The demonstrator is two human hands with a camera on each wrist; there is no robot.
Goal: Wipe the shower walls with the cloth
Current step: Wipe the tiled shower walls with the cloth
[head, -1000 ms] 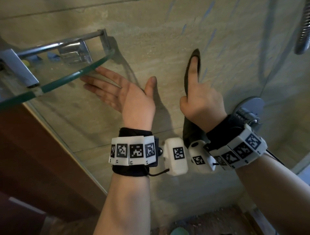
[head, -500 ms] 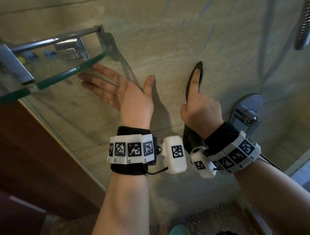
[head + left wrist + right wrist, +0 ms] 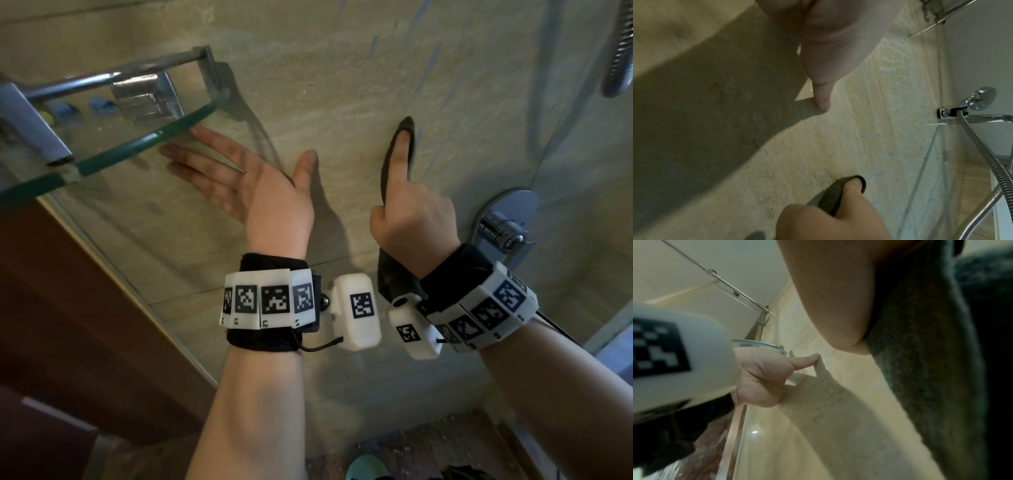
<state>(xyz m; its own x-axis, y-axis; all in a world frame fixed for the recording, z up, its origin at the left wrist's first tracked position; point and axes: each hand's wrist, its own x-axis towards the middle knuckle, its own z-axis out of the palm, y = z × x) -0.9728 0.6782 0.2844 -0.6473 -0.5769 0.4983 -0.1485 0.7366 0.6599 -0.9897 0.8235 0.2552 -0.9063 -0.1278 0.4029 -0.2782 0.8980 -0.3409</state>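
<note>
Head view: both hands on the tiled shower wall (image 3: pixel 342 85), cloth under the right.
Right hand (image 3: pixel 412 209) presses the dark cloth (image 3: pixel 388 174) flat against the wall, fingers extended over it, left of the chrome mixer (image 3: pixel 503 229). Left hand (image 3: pixel 260 192) lies spread and empty on the wall, fingertips beneath the glass corner shelf (image 3: pixel 137 144).

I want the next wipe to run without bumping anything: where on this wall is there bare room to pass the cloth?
Free: the tile between the left hand and the cloth, and the wall above the right hand. Crowded: left under the glass shelf, and right at the chrome valve.
</note>
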